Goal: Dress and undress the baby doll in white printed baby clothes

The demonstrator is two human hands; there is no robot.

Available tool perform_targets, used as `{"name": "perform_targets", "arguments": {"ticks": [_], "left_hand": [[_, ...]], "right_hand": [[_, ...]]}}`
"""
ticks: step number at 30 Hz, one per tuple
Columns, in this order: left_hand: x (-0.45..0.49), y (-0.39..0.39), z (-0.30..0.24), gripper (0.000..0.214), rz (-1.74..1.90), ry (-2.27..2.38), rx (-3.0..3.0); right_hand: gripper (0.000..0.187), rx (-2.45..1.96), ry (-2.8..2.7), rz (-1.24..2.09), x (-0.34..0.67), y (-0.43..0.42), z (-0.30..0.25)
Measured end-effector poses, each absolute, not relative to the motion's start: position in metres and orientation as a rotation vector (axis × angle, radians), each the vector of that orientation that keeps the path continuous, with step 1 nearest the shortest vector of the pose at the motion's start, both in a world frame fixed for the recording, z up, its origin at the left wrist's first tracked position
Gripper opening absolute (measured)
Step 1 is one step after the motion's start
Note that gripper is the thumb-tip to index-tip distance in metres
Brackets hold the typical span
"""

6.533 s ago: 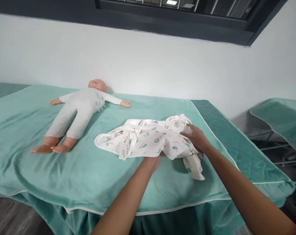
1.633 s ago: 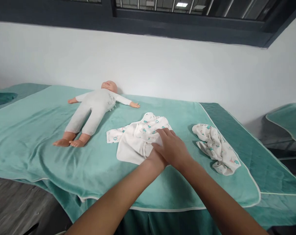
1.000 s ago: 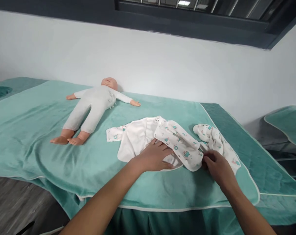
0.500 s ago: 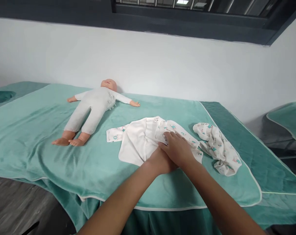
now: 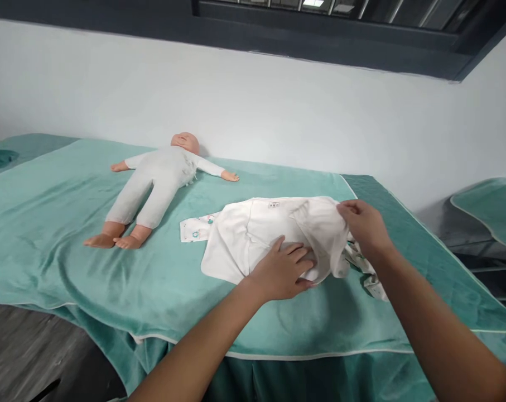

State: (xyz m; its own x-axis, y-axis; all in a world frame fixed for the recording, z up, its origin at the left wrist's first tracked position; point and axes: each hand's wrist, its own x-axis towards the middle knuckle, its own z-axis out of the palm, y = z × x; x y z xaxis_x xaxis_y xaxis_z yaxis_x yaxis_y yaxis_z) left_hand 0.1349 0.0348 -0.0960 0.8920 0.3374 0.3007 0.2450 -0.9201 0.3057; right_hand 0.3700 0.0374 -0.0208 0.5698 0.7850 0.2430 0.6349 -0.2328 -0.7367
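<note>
A white baby top (image 5: 253,234) with small teal prints lies spread inside-out on the teal towel (image 5: 110,290). My left hand (image 5: 283,271) presses flat on its near edge, fingers spread. My right hand (image 5: 364,223) pinches the top's right flap and holds it lifted out to the right. Under that flap lies a second printed garment (image 5: 367,273), crumpled and partly hidden. A baby doll (image 5: 152,187) in a pale suit lies on its back at the far left, arms out.
The towel-covered table meets a white wall behind, and its front edge hangs just below my arms. A darker teal cover (image 5: 407,234) shows at the right. Another teal-covered table (image 5: 491,204) stands further right, past a gap.
My right hand has drawn the top's printed flap out to the right, showing its white inside. My left hand stays pressed on the garment. Earlier, one bundle was split into two pieces.
</note>
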Motion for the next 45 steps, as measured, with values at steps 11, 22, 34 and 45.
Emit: {"name": "perform_targets", "arguments": {"ticks": [11,22,34,45], "left_hand": [[0.103,0.099,-0.101,0.041,0.912,1.047,2.407],[0.069,0.148,-0.111,0.044,0.895,1.574,2.381],[0.066,0.149,-0.114,0.046,0.829,1.696,2.315],[0.066,0.145,-0.11,0.042,0.821,1.684,2.303]], "right_hand": [[0.023,-2.069,-1.216,0.201,0.417,0.021,-0.07],[0.03,-2.021,-1.557,0.03,0.406,0.028,-0.062],[0.034,-1.96,-1.894,0.491,0.331,0.054,-0.039],[0.018,-1.907,-1.811,-0.203,0.362,0.068,0.012]]}}
